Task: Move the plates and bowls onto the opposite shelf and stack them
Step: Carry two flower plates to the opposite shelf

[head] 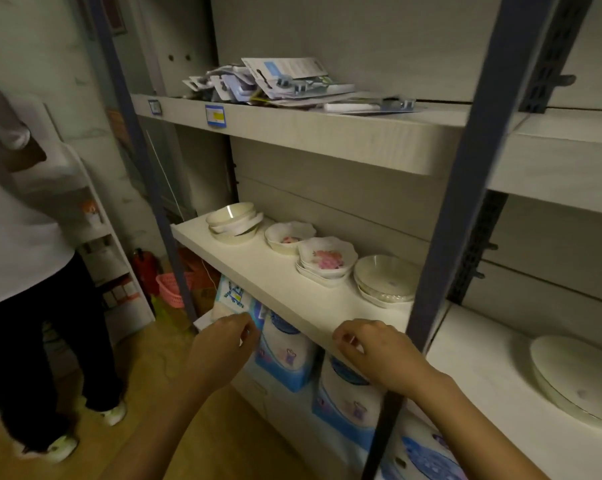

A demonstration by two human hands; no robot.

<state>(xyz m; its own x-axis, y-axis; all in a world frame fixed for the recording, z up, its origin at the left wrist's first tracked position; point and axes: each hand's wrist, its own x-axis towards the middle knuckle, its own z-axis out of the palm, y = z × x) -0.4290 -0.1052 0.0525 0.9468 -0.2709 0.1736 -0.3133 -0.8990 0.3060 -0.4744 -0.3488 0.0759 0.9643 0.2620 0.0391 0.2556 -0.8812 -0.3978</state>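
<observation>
Nearest the lens, two bare forearms reach forward. The left hand (223,337) has its fingers loosely curled and holds nothing. It hangs in front of the blue-and-white packages (285,355) standing below the shelf (275,271). The right hand (372,348) is also loosely curled and empty, at the shelf's front edge and just left of a blue upright post (445,237).

Beyond both hands, the crockery sits in a row along the shelf. Farthest off, beyond the left hand, is a stack of plain bowls (235,220) whose upper ones sit tilted. Just beside it, toward the right hand, stands a single flowered bowl (289,237), then a stack of scalloped flowered dishes (327,261). Straight beyond the right hand, next to the post, lies a stack of plain plates (386,282).

Right of the right hand, past the post, a large white plate (576,379) rests on the neighbouring shelf. High above the hands, an upper shelf carries a heap of carded packets (275,81).

Left of the left hand stands another person (15,237) in a white top and dark trousers, with a pink basket (173,289) low down between that person and the hand.
</observation>
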